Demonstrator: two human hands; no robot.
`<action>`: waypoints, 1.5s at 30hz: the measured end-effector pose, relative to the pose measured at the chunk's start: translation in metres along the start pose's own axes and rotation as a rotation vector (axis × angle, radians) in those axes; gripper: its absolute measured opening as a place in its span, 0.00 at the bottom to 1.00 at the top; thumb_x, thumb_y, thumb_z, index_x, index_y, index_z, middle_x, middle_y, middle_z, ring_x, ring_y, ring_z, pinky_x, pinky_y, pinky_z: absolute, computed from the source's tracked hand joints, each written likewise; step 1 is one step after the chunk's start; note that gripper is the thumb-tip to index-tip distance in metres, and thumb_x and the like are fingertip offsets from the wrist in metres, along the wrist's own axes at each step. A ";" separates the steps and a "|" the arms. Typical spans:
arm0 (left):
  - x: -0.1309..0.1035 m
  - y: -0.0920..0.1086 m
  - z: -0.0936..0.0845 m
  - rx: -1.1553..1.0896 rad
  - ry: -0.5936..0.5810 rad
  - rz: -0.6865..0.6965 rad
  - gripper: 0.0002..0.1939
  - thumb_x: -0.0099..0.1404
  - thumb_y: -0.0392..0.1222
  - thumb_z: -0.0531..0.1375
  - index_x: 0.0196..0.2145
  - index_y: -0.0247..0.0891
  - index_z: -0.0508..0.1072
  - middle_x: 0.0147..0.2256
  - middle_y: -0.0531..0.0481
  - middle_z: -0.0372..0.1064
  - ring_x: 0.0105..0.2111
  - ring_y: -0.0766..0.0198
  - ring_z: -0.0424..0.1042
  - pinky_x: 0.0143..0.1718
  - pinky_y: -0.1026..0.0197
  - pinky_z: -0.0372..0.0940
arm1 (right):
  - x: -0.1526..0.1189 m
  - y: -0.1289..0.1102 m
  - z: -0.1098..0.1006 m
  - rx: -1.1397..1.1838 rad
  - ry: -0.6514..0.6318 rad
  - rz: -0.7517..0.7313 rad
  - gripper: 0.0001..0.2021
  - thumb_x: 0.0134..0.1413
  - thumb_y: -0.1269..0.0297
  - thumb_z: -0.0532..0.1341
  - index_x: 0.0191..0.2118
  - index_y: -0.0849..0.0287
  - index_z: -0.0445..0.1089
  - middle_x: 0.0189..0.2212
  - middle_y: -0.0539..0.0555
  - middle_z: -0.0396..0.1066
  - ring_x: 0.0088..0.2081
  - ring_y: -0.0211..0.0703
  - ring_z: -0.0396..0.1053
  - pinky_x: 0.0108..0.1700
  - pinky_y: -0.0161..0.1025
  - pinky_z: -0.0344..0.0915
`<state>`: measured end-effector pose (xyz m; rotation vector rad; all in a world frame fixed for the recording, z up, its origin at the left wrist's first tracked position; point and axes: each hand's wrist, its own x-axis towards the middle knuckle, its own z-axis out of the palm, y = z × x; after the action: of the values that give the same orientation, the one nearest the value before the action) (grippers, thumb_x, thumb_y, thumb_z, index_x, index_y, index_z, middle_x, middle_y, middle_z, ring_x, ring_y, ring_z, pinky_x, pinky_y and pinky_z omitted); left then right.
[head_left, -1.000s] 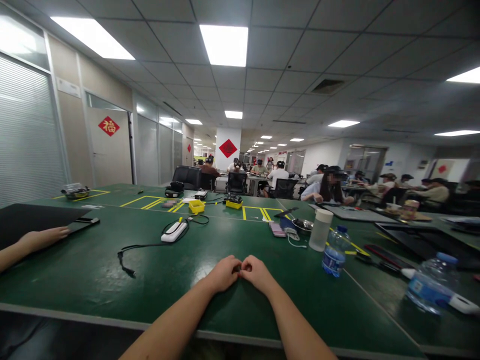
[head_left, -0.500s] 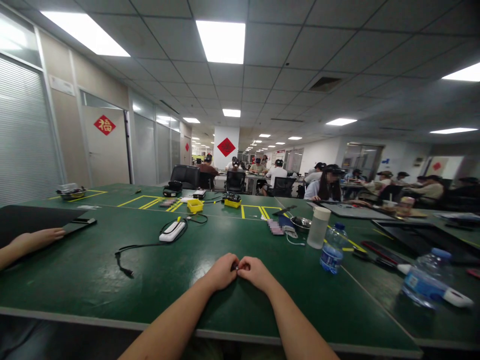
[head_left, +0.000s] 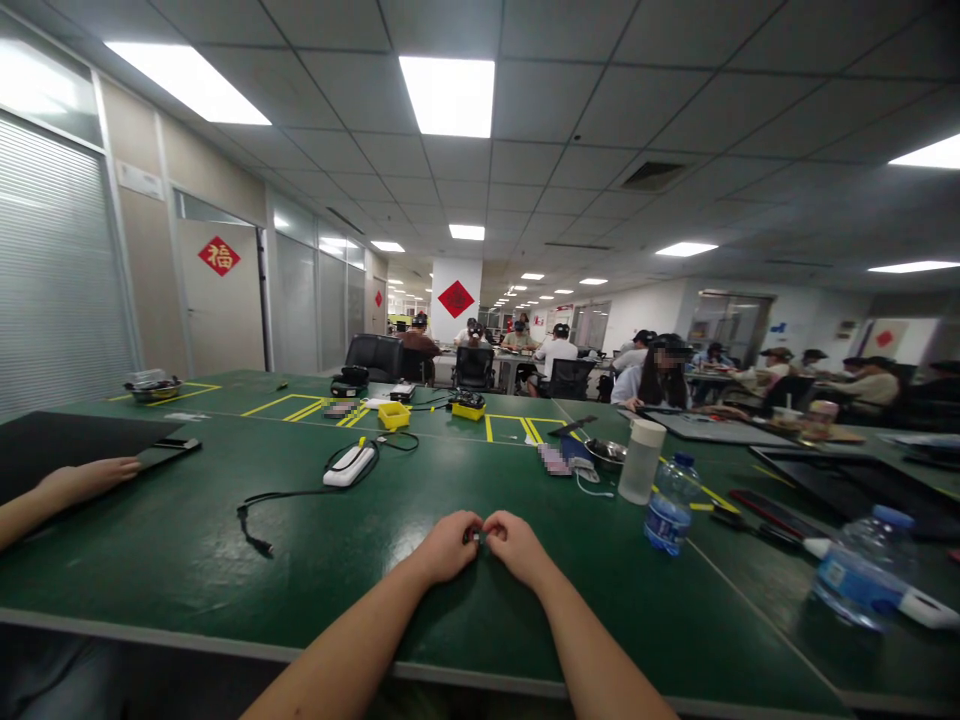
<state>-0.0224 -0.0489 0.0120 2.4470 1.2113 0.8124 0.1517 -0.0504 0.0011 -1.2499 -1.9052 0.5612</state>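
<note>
My left hand (head_left: 451, 546) is closed in a pinch over the green table, around a small dark object with a light, metallic-looking end (head_left: 475, 538). It is too small to name. My right hand (head_left: 514, 542) faces it, fingers curled and pinched together just to the right of that object. A narrow gap parts the two sets of fingertips. Whether the right fingertips hold anything tiny is hidden. Beyond the hands lies a white power strip (head_left: 350, 466) with a black cable (head_left: 259, 545) trailing to its left.
Water bottles (head_left: 670, 505) (head_left: 862, 570) and a frosted cup (head_left: 642, 460) stand to the right. A metal bowl (head_left: 606, 452) and yellow trays (head_left: 394, 416) sit farther back. At the left, another person's hand (head_left: 90, 480) rests on a black panel (head_left: 67, 450). The table's front edge (head_left: 450, 678) runs below my forearms.
My fingertips have drawn slightly apart, and a gap now shows between my hands. The small object stays with my left hand. The whole view has shifted a little.
</note>
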 end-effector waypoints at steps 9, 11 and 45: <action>-0.001 0.005 -0.004 -0.006 -0.030 -0.024 0.14 0.55 0.33 0.55 0.39 0.38 0.73 0.37 0.47 0.70 0.37 0.61 0.67 0.39 0.62 0.60 | 0.001 0.001 -0.002 -0.029 0.008 0.010 0.07 0.44 0.75 0.56 0.29 0.60 0.70 0.25 0.50 0.69 0.27 0.37 0.68 0.32 0.33 0.63; -0.001 0.006 -0.005 -0.009 -0.037 -0.037 0.14 0.55 0.33 0.55 0.39 0.37 0.73 0.37 0.47 0.71 0.38 0.61 0.68 0.40 0.62 0.60 | 0.001 -0.001 -0.003 -0.020 0.002 0.030 0.07 0.43 0.75 0.56 0.29 0.60 0.70 0.24 0.49 0.70 0.26 0.37 0.68 0.32 0.33 0.62; 0.004 -0.016 0.000 -0.150 0.059 -0.024 0.08 0.56 0.34 0.56 0.35 0.38 0.72 0.31 0.52 0.70 0.30 0.66 0.67 0.33 0.65 0.61 | 0.004 0.009 0.000 0.246 -0.042 0.095 0.11 0.46 0.73 0.56 0.37 0.62 0.70 0.29 0.54 0.75 0.32 0.42 0.75 0.36 0.36 0.69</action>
<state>-0.0303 -0.0361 0.0054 2.2999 1.1534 0.9397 0.1562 -0.0426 -0.0035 -1.1800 -1.7557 0.8503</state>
